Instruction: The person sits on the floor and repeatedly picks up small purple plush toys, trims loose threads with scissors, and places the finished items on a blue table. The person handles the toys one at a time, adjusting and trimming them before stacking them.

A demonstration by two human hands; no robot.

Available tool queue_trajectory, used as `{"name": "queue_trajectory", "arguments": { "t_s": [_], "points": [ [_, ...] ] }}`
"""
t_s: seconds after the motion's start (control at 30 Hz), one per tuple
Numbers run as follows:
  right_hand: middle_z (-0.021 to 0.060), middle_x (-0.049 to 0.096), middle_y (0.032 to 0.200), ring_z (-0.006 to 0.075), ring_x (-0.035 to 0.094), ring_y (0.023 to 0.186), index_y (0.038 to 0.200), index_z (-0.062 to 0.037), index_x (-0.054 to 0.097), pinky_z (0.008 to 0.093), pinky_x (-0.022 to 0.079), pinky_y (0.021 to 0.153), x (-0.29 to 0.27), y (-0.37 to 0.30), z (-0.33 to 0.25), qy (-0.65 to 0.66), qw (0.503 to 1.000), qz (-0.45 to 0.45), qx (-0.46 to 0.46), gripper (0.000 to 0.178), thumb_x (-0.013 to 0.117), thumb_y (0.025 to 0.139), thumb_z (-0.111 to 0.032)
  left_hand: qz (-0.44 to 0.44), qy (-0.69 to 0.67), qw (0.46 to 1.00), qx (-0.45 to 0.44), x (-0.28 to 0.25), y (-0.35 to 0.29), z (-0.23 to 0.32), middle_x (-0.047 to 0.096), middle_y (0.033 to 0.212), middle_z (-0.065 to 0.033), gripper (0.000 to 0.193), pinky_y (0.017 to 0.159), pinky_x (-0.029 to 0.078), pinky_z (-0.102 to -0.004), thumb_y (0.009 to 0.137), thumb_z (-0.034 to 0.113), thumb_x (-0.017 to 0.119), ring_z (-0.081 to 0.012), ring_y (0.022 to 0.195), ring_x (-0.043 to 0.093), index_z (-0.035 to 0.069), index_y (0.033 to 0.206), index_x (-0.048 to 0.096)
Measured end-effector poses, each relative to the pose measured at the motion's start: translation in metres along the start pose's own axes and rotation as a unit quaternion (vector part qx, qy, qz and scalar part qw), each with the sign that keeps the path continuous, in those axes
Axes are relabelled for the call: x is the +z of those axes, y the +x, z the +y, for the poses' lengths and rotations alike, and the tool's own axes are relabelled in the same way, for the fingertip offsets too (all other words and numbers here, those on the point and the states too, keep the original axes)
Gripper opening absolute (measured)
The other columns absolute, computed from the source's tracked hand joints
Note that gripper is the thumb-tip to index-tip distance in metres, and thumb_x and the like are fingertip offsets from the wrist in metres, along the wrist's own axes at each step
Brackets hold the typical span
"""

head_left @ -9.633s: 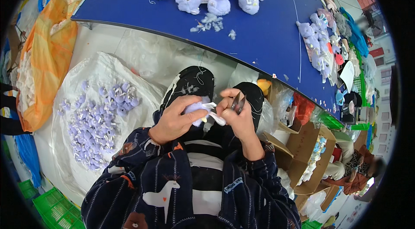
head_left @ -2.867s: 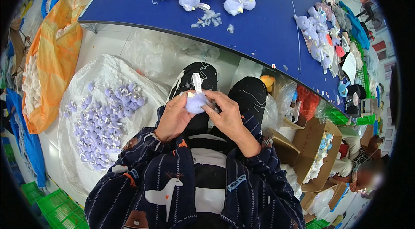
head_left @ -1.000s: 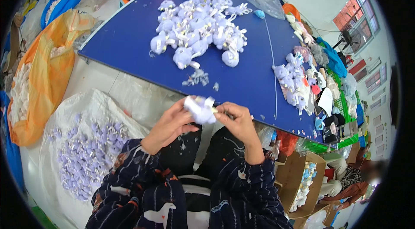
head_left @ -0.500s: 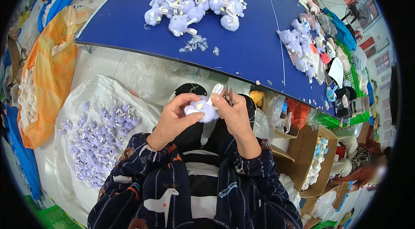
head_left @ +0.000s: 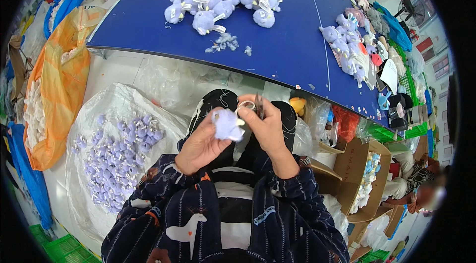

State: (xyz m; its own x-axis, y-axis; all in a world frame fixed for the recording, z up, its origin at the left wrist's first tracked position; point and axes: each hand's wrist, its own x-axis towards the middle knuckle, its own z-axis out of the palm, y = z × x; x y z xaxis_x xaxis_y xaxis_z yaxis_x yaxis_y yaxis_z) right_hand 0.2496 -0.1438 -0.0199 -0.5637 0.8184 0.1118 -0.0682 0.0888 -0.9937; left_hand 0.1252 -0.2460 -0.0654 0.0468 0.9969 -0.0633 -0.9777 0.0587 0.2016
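Blue table [head_left: 277, 59] sat further up than half a second before, the view having tipped down. Left hand [head_left: 201, 146] pinched the small lavender plush toy [head_left: 228, 124] over the lap; right hand [head_left: 267, 126] gripped small scissors [head_left: 258, 104] beside it. Toy looked light, soft, squashy; best held by the body.

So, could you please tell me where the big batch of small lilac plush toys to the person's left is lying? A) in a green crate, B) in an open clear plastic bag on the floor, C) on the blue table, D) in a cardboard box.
B: the lilac plush toys lie heaped inside an open clear plastic bag spread on the floor, below the blue table and left of the left hand.
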Motion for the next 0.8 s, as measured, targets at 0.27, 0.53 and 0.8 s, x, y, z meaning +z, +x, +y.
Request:
{"name": "queue_trajectory", "arguments": {
  "t_s": [0.27, 0.53, 0.8],
  "points": [
    [0.0029, 0.055, 0.093, 0.0044, 0.045, 0.063, 0.106, 0.0013, 0.056, 0.0183, 0.036, 0.052, -0.003, -0.023, 0.009, 0.019, 0.994, -0.060, 0.084, 0.036, 0.066, 0.078, -0.019, 0.071, 0.345, 0.918, 0.183, 0.010, -0.002, 0.001, 0.049, 0.108, -0.0062, 0.053, 0.088, 0.042, -0.0280, 0.076, -0.003, 0.060, -0.0142, 0.101, 0.051, 0.004, 0.123, 0.036],
    [0.0089, 0.055, 0.095, 0.0152, 0.055, 0.074, 0.101, 0.0009, 0.056, 0.0244, 0.045, 0.061, -0.002, -0.023, 0.002, -0.168, 0.978, -0.099, -0.076, 0.040, 0.073, 0.067, -0.012, 0.006, 0.424, 0.892, 0.155, -0.005, -0.006, 0.007, 0.052, 0.109, -0.0058, 0.042, 0.087, 0.041, -0.0271, 0.077, 0.000, 0.061, -0.0126, 0.101, 0.051, 0.001, 0.116, 0.045],
    [0.0116, 0.057, 0.092, 0.0205, 0.057, 0.074, 0.100, 0.0007, 0.056, 0.0274, 0.047, 0.062, -0.001, -0.024, 0.006, -0.187, 0.965, -0.125, -0.136, 0.036, 0.071, 0.068, -0.006, 0.014, 0.493, 0.864, 0.107, 0.006, -0.014, 0.017, 0.057, 0.098, -0.0030, 0.037, 0.079, 0.043, -0.0240, 0.079, 0.006, 0.062, -0.0078, 0.090, 0.053, 0.000, 0.114, 0.049]
  ]
}}
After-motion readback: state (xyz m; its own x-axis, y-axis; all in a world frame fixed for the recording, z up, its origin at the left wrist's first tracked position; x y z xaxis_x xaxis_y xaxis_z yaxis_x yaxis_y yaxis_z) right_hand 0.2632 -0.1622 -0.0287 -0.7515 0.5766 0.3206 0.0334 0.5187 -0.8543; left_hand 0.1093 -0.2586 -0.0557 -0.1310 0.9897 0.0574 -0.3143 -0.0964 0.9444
